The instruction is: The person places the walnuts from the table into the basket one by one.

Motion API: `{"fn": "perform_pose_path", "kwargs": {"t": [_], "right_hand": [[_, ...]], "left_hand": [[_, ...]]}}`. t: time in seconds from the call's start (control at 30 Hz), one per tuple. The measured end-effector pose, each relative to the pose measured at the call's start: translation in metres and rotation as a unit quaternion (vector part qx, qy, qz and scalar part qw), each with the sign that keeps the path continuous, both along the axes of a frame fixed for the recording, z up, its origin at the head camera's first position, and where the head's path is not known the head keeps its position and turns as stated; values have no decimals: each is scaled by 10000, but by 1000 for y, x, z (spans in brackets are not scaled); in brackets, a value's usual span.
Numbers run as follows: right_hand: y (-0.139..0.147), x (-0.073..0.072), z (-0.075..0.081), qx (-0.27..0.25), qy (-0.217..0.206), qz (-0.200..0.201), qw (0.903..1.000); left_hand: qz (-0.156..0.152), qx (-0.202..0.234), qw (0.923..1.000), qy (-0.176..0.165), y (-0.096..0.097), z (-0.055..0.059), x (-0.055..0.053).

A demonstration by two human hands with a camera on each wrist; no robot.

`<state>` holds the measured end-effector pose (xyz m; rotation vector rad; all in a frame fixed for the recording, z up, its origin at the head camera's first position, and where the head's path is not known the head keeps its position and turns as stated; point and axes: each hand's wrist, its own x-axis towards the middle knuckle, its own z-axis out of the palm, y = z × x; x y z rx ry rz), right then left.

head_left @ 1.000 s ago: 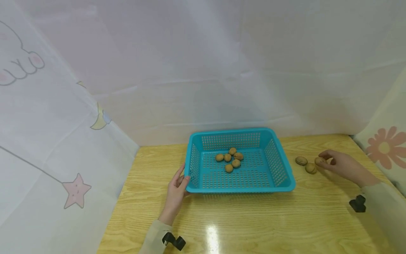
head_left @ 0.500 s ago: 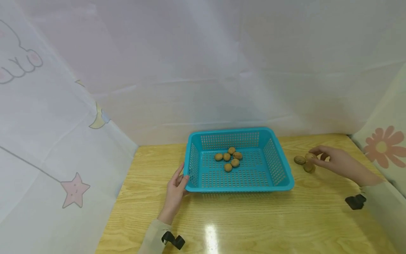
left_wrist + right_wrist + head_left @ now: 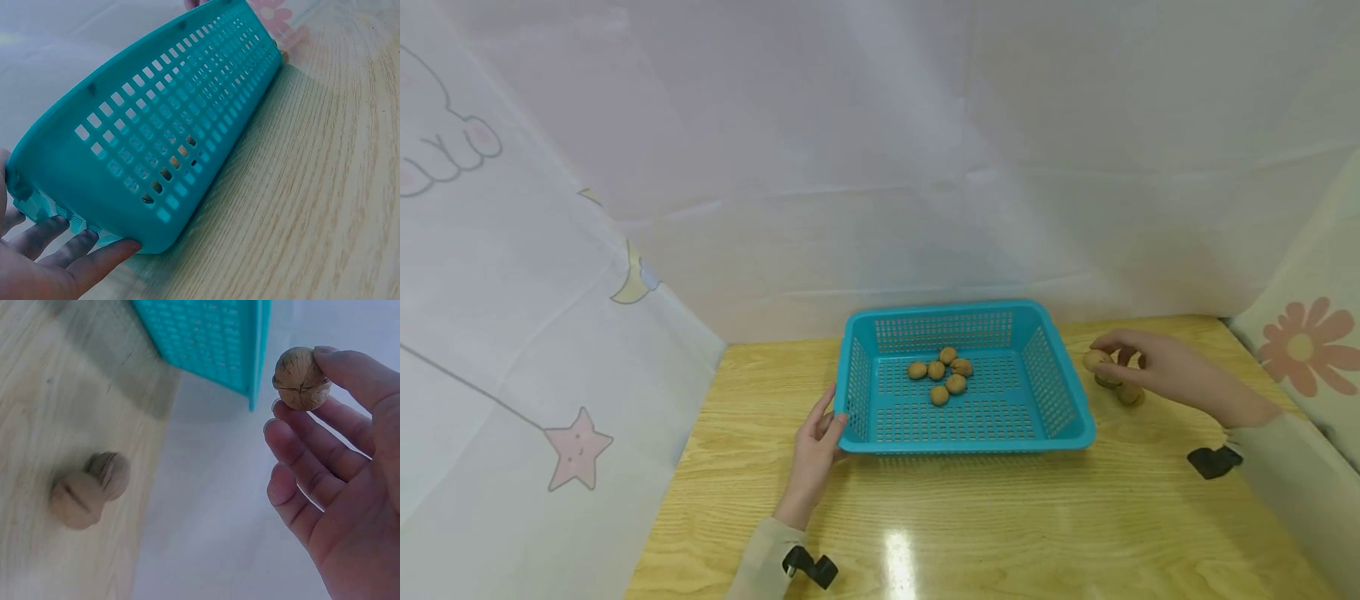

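Observation:
A blue plastic basket (image 3: 962,447) with perforated walls stands on the table, several walnuts (image 3: 956,384) lying on its floor. At its left front corner, my left hand (image 3: 814,457) holds the basket: the thumb lies at the rim, and the fingers (image 3: 103,262) bear on the outer end wall. Just right of the basket, my right hand (image 3: 1176,375) pinches a walnut (image 3: 302,379) between thumb and fingertips, raised off the table and level with the basket's right side. Below that hand two more walnuts (image 3: 78,500) lie close together on the wood.
The wooden table (image 3: 985,525) reaches from the front back to a pale cloth (image 3: 925,183) hanging behind. Printed cloths flank it, one with a pink star (image 3: 578,448) on the left, one with a flower (image 3: 1303,346) on the right.
My right hand has moved left toward the basket with the pinched walnut, passing over the two other walnuts. The left hand and the basket have stayed in place.

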<state>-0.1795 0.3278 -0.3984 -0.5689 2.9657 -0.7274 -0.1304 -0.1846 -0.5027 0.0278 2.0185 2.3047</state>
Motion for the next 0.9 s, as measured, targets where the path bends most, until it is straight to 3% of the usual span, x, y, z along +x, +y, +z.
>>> {"fn": "perform_pose_path", "kwargs": {"t": [0.43,0.9], "right_hand": [[-55,-14,23,-170,89,769,9969],[-118,-47,12,-185,-33,1638,9863]], "left_hand": [[5,-18,10000,-19,-1,-1,0],[-6,-13,10000,-2,0,0,2]]}}
